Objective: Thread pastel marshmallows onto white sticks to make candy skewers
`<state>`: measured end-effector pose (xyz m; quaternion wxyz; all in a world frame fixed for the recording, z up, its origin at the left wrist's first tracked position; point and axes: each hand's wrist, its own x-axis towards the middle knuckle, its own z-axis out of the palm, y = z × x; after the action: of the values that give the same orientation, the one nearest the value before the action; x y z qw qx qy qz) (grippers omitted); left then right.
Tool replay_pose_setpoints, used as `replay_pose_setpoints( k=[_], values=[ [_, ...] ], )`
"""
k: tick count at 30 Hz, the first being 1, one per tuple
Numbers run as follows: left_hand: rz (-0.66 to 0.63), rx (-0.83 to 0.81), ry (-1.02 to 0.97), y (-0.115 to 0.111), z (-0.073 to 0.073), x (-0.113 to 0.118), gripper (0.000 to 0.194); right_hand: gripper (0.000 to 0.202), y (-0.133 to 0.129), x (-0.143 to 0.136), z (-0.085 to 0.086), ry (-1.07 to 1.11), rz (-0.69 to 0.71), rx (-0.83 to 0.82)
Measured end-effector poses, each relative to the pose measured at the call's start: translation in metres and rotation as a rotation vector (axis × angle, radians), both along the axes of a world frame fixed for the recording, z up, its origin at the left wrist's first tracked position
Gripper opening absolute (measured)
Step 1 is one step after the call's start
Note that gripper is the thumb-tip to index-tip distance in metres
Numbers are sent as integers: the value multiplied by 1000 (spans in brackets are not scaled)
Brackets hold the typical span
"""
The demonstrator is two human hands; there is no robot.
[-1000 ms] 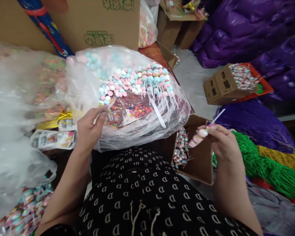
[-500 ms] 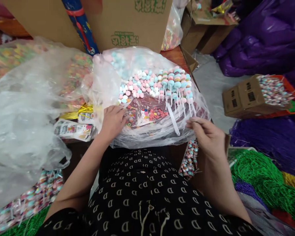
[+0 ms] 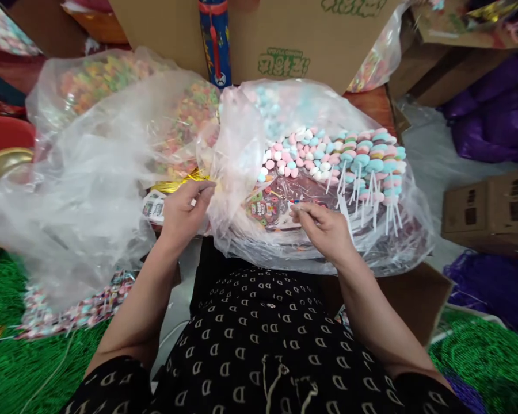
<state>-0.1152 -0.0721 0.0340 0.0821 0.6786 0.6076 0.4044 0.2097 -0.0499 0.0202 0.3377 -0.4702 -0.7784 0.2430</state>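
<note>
My left hand [image 3: 183,213] is beside the gold twist ties [image 3: 172,184], just left of the clear plastic bag [image 3: 242,144]; thumb and fingers are drawn together, and whatever they hold is too small to tell. Over the front of the bag, my right hand [image 3: 326,230] pinches at a spot near a printed packet of candy rings [image 3: 263,208]; what is in the pinch cannot be made out. Loose pink, white and blue candies [image 3: 289,161] lie behind it. To the right are several candy skewers [image 3: 371,158] on white sticks, with loose white sticks [image 3: 345,215] partly behind my right hand.
A large plastic bag of coloured candy rings [image 3: 103,80] spreads on the left, next to printed packets [image 3: 153,207]. A cardboard box [image 3: 293,40] and a blue tube [image 3: 216,46] stand at the back. Green strands [image 3: 483,351] lie low on the right.
The view has swung left. My left hand has gone from the bag's edge to the gold ties. My right hand has moved left, from the stick ends to the printed packet.
</note>
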Motion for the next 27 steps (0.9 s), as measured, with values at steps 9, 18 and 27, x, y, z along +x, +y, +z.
replay_pose_setpoints(
  k=[9, 18, 27],
  values=[
    [-354, -184, 354, 24, -26, 93, 40, 34, 37, -44, -16, -556, 103, 15],
    [-358, -319, 105, 39, -24, 92, 37, 15, 42, -27, -12, 119, 64, -142],
    [-369, -430, -691, 34, -4, 95, 38, 33, 30, -11, 2, 766, -111, -546]
  ],
)
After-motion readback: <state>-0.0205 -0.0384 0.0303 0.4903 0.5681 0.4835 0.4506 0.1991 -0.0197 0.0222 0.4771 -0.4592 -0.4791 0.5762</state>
